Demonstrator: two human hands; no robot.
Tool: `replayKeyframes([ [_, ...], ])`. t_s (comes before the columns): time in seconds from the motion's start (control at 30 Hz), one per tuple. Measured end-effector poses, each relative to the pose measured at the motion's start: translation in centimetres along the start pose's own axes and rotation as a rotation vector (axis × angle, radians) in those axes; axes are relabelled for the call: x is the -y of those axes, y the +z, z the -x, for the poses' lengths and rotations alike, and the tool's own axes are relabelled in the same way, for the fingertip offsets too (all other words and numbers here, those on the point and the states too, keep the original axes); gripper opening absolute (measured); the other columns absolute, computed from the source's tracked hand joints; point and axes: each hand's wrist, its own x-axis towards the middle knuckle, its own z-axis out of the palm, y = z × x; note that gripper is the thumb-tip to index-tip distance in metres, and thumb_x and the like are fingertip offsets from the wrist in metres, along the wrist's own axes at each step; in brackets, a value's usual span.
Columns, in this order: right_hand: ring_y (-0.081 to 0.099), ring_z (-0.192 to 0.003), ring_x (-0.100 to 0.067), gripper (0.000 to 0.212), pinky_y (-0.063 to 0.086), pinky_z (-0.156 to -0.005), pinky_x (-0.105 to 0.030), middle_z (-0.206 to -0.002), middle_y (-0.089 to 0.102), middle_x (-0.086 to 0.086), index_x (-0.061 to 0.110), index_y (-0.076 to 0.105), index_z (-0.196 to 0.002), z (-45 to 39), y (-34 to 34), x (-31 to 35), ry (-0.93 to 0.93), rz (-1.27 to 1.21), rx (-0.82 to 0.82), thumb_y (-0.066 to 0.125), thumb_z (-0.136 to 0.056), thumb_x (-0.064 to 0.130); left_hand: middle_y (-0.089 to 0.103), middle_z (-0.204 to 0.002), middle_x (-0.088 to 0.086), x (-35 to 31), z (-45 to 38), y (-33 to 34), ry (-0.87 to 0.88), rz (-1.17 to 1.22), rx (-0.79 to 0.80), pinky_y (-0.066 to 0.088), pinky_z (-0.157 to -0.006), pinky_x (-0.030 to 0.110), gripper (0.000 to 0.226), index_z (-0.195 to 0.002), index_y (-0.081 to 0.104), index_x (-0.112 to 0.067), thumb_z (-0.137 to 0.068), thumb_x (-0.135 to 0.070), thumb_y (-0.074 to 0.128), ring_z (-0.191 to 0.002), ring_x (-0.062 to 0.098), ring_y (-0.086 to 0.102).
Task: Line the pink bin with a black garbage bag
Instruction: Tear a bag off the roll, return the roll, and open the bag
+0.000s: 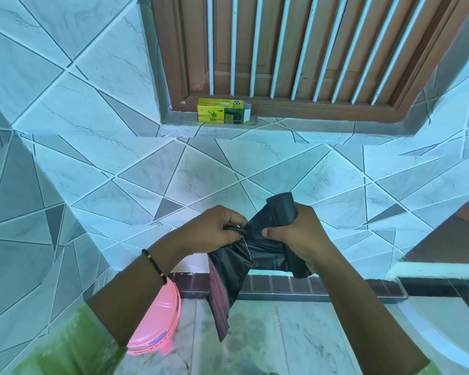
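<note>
a yellow-green eco bin bag box [224, 111] sits on the far window ledge [309, 123], below a brown barred window [295, 50]; grey tiled wall [65, 104] all around.

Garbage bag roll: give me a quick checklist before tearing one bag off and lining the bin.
1. Left hand pinches the loose bag edge: ok.
2. Right hand grips the black garbage bag roll: ok.
3. Perforation line visible between hands: ok.
4. Bag fully separated: not ok.
5. Pink bin within reach, below the left forearm: ok.
6. Bin empty inside: cannot tell.
</note>
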Motion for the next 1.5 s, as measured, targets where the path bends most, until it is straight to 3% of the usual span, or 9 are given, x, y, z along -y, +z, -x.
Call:
replayKeyframes([
  [0.27, 0.068, -0.075, -0.028, 0.027, 0.059, -0.07, -0.039, -0.081, 0.067, -0.01, 0.014, 0.062, -0.083, 0.1, -0.4, 0.2, 0.009, -0.087, -0.101, 0.078, -0.066, 0.0, 0.072, -0.077, -0.01, 0.5, 0.4, 0.4, 0.011, 0.048, -0.13, 0.049, -0.075, 0.025, 0.004, -0.083, 0.07, -0.029, -0.083, -0.027, 0.067, -0.073, 0.004, 0.065],
  [0.37, 0.068, -0.075, -0.03, 0.025, 0.058, -0.068, -0.037, -0.08, 0.067, -0.011, 0.013, 0.062, -0.08, 0.1, -0.8, 0.4, 0.023, -0.174, -0.127, 0.077, -0.067, -0.002, 0.074, -0.087, 0.006, 0.8, 0.9, -0.1, -0.055, 0.003, -0.006, 0.051, -0.075, 0.028, 0.041, -0.092, 0.069, -0.017, -0.07, -0.052, 0.072, -0.08, 0.016, 0.069],
  [0.6, 0.071, -0.078, -0.018, 0.041, 0.056, -0.069, -0.025, -0.09, 0.072, -0.007, 0.01, 0.064, -0.099, 0.6, -2.0, 0.5, 0.07, -0.031, 0.294, 0.082, -0.063, 0.002, 0.074, -0.089, 0.007, 1.0, 1.2, -1.1, -0.114, 0.21, -0.018, 0.053, -0.078, 0.028, 0.018, -0.094, 0.071, -0.012, -0.082, -0.025, 0.067, -0.078, 0.014, 0.067],
  [0.7, 0.07, -0.083, -0.023, 0.042, 0.055, -0.074, -0.029, -0.093, 0.071, -0.012, 0.009, 0.062, -0.099, 0.4, -1.7, 0.1, 0.045, 0.009, 0.251, 0.08, -0.064, -0.003, 0.072, -0.102, 0.012, 1.0, 1.3, -1.0, -0.141, 0.21, -0.003, 0.051, -0.088, 0.032, 0.024, -0.101, 0.067, -0.008, -0.088, -0.026, 0.059, -0.088, 0.018, 0.066],
  [0.83, 0.068, -0.09, -0.029, 0.037, 0.055, -0.083, -0.038, -0.098, 0.069, -0.015, 0.008, 0.06, -0.104, 0.1, -1.8, -0.5, 0.071, -0.036, 0.173, 0.073, -0.072, -0.005, 0.069, -0.074, -0.01, 1.3, 1.5, -0.4, -0.157, 0.197, -0.025, 0.049, -0.071, 0.021, 0.016, -0.083, 0.065, -0.019, -0.093, -0.023, 0.053, -0.073, 0.01, 0.062],
  [0.97, 0.07, -0.08, -0.018, 0.04, 0.055, -0.068, -0.025, -0.091, 0.07, -0.005, 0.012, 0.061, -0.101, 0.4, -1.9, -0.4, 0.055, -0.076, 0.218, 0.078, -0.068, -0.003, 0.067, -0.084, 0.003, 1.1, 1.8, 0.4, -0.127, 0.14, -0.057, 0.048, -0.075, 0.029, 0.02, -0.085, 0.064, -0.014, -0.094, -0.027, 0.051, -0.076, 0.014, 0.061],
  [1.1, 0.068, -0.083, -0.015, 0.06, 0.054, -0.069, -0.026, -0.096, 0.067, 0.001, 0.02, 0.056, -0.108, 0.8, -1.0, -0.1, 0.008, 0.229, 0.299, 0.087, -0.057, 0.011, 0.066, -0.079, 0.016, 0.5, 1.3, 0.9, -0.064, 0.052, -0.118, 0.046, -0.07, 0.034, 0.027, -0.09, 0.065, -0.005, -0.093, -0.028, 0.052, -0.07, 0.017, 0.056],
  [1.27, 0.064, -0.077, -0.019, 0.052, 0.053, -0.063, -0.028, -0.088, 0.064, 0.0, 0.015, 0.058, -0.103, 0.8, -0.4, 0.5, -0.093, 0.33, 0.236, 0.082, -0.059, 0.003, 0.065, -0.076, 0.016, 0.9, 1.6, 0.6, -0.077, -0.004, -0.043, 0.042, -0.069, 0.034, 0.07, -0.09, 0.066, -0.006, -0.065, -0.071, 0.06, -0.07, 0.016, 0.054],
  [1.5, 0.065, -0.054, -0.02, 0.043, 0.052, -0.051, -0.03, -0.081, 0.068, -0.014, 0.012, 0.055, -0.094, 0.6, -0.7, 1.0, 0.054, 0.063, 0.351, 0.075, -0.065, -0.012, 0.068, -0.101, 0.023, 0.8, 1.5, 0.8, -0.096, 0.147, -0.053, 0.048, -0.09, 0.045, 0.054, -0.097, 0.069, -0.012, -0.055, -0.044, 0.078, -0.086, 0.029, 0.065],
])
